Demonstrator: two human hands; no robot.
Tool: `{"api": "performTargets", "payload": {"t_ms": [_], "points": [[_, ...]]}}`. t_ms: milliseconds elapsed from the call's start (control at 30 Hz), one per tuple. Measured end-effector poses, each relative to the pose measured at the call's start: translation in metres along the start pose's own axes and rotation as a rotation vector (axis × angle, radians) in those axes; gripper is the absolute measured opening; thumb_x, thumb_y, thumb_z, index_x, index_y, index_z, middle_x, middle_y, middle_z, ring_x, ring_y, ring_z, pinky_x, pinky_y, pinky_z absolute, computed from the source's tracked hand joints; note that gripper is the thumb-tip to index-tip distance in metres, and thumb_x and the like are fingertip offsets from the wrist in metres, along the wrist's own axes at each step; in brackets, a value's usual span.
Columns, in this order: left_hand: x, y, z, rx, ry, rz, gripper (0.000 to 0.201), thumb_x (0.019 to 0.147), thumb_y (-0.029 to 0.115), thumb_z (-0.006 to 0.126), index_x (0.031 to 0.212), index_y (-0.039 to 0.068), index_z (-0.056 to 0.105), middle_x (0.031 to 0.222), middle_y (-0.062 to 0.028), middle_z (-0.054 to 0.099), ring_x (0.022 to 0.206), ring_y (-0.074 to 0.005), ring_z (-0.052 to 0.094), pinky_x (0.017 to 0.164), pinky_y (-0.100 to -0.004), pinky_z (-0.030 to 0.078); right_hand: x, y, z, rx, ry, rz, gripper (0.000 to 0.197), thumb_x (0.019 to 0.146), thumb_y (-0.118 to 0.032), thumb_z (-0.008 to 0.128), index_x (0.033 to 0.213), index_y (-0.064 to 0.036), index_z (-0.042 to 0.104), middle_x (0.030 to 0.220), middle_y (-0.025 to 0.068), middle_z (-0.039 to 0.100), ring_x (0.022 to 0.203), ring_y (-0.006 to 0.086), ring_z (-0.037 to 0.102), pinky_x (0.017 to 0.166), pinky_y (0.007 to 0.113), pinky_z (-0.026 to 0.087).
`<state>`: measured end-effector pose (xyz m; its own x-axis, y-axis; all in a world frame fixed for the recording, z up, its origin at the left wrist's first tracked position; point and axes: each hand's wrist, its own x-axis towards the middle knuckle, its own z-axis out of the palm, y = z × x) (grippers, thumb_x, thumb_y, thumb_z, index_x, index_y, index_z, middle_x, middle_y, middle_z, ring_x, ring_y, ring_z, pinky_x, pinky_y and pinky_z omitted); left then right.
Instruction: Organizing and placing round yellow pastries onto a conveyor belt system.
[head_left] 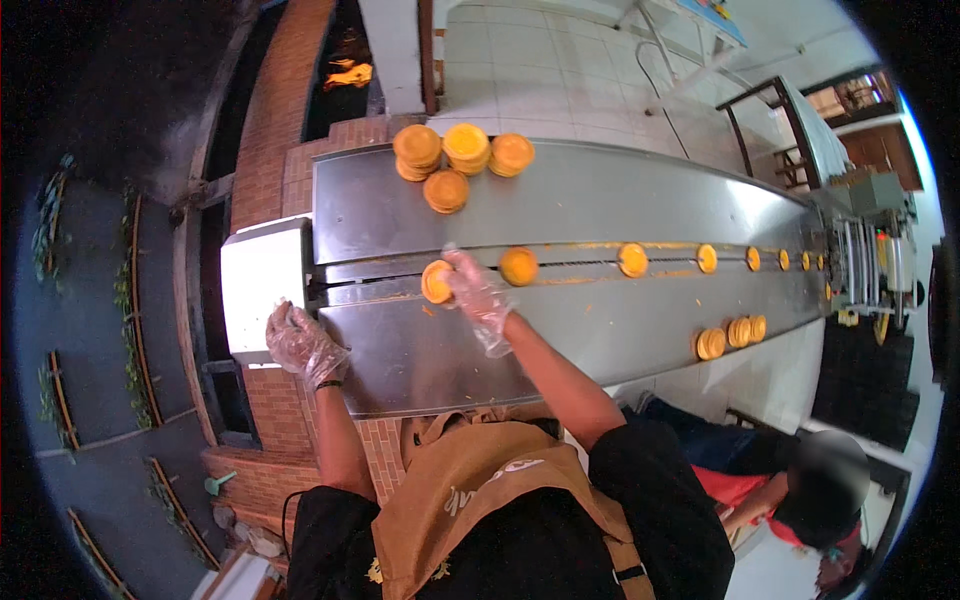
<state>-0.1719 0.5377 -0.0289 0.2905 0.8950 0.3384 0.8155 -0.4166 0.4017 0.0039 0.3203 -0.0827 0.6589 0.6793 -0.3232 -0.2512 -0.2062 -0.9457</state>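
Observation:
Both hands wear clear plastic gloves. My right hand [482,298] reaches over the steel conveyor table and closes its fingers on the edge of a round orange-yellow biscuit-like disc [436,282] above the centre slot. Just right of that hand lies another disc [518,266] on the slot. My left hand [305,345] is at the front part of the white box [262,285] at the table's left end. Its fingers are curled and bunched; whatever they may hold is too small to make out.
Several more discs [632,260] sit spaced along the slot. Stacks of discs [465,148] stand at the far left edge, and further discs [738,330] lie near the right front edge. A machine with rollers [870,265] is at the right end. A person in red [760,495] is nearby.

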Motion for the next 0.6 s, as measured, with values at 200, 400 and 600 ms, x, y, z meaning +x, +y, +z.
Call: {"api": "performTargets", "payload": {"t_ms": [200,400,600], "points": [[0.002,-0.005,0.002,0.019,0.041,0.041,0.024,0.085,0.019,0.057,0.102,0.004,0.066,0.105,-0.0146,0.065,0.107,-0.0313,0.056,0.099,-0.0434,0.043,0.053,-0.057,-0.091,-0.764,0.558,-0.363,0.041,0.081,-0.026,0.067,0.117,-0.0088,0.053,0.113,0.0119,0.052,0.104,0.0256,0.054,0.09,0.038,0.046],[0.006,-0.007,0.007,0.072,0.047,0.135,0.024,0.084,0.019,0.056,0.098,0.002,0.066,0.105,-0.0121,0.066,0.11,-0.0277,0.056,0.111,-0.045,0.03,0.112,-0.113,-0.124,-1.128,0.491,-0.22,0.043,0.068,-0.026,0.075,0.103,-0.0097,0.056,0.109,0.0159,0.053,0.106,0.0333,0.051,0.091,0.043,0.044],[0.006,-0.008,0.007,0.016,0.082,0.152,0.024,0.082,0.019,0.056,0.097,0.002,0.066,0.104,-0.0122,0.066,0.109,-0.0279,0.057,0.112,-0.0467,0.028,0.081,-0.068,-0.109,-1.063,0.584,-0.26,0.046,0.067,-0.026,0.074,0.106,-0.011,0.056,0.112,0.0167,0.054,0.112,0.0345,0.05,0.093,0.044,0.044]]}}
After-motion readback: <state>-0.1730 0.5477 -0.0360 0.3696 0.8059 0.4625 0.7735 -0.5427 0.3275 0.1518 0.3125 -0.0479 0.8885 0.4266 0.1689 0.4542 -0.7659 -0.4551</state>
